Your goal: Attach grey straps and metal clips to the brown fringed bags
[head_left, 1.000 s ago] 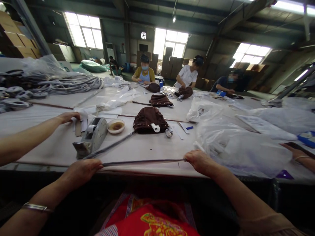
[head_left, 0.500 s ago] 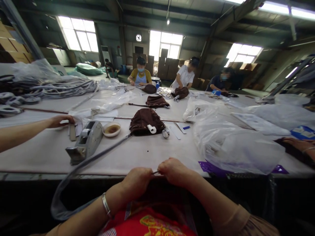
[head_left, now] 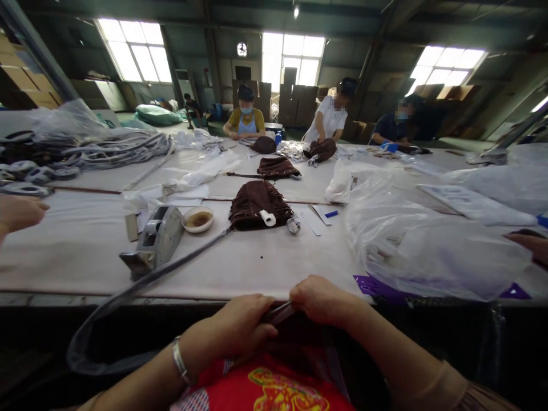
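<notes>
At the table's front edge, my left hand (head_left: 244,321) and my right hand (head_left: 320,299) are closed on a narrow strap (head_left: 281,313), a short stretch of which shows between them. A long plastic-wrapped strap (head_left: 171,265) runs from a brown fringed bag (head_left: 260,204), hangs over the edge at the left and loops back toward my lap. Whether it is the same strap I hold cannot be seen. The bag lies beyond my hands, with a white roll (head_left: 268,218) and a plastic-wrapped piece (head_left: 293,225) against its front.
A tape dispenser (head_left: 156,237) and a bowl of brown liquid (head_left: 198,219) stand left of the bag. Clear plastic bags (head_left: 423,245) cover the right side. Co-workers' hands (head_left: 21,213) (head_left: 531,242) reach in from both sides. Several people work across the table.
My hands have moved slightly apart, and more of the strap shows between them. The co-worker's hand at the left has drawn back from the card pieces. The view has shifted slightly.
</notes>
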Action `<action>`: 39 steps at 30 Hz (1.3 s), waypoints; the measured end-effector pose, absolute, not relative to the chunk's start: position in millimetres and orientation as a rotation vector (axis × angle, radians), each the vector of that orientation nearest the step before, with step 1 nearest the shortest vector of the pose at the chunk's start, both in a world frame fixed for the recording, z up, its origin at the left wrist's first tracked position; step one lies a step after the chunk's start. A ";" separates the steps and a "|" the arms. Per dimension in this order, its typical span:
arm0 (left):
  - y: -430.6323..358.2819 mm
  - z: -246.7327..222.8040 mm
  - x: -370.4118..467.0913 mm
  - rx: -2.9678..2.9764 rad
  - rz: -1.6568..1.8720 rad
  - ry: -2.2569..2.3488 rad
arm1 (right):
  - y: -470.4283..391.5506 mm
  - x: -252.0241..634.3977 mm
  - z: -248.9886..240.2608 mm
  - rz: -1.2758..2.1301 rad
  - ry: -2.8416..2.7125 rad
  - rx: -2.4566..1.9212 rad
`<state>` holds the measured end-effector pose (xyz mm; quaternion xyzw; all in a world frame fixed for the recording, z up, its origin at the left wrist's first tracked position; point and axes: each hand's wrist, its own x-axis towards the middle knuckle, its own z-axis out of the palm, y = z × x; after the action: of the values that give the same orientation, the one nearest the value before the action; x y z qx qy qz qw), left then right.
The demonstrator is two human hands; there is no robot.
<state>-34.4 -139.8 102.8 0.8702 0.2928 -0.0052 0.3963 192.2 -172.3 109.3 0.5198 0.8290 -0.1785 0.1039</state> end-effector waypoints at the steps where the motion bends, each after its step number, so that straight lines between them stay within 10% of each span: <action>1: -143.2 99.7 -20.8 2.171 0.053 0.705 | -169.4 185.5 110.6 -0.515 2.474 1.507; 6: -140.5 74.7 -5.4 1.844 0.241 0.869 | -168.7 209.0 107.4 -0.429 2.709 1.790; 12: -142.8 66.8 -25.6 1.282 0.270 0.832 | -182.7 249.0 77.4 -1.456 2.478 2.845; 17: -146.9 69.2 -20.5 1.169 0.306 0.830 | -182.2 219.1 70.3 -1.562 2.310 3.227; 23: -148.1 67.2 -25.7 1.176 0.340 0.821 | -173.0 200.7 104.0 -1.158 2.985 2.689; 32: -151.8 64.8 -28.9 1.358 0.335 0.826 | -171.8 212.9 98.5 -1.688 2.622 2.378; 39: -148.3 64.3 -27.6 1.563 0.299 0.932 | -171.7 211.0 103.8 -1.469 2.666 2.363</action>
<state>-27.6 -148.3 64.3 0.6755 0.4025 0.1290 0.6042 211.0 -171.7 103.8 0.5748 0.6485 -0.3572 -0.3485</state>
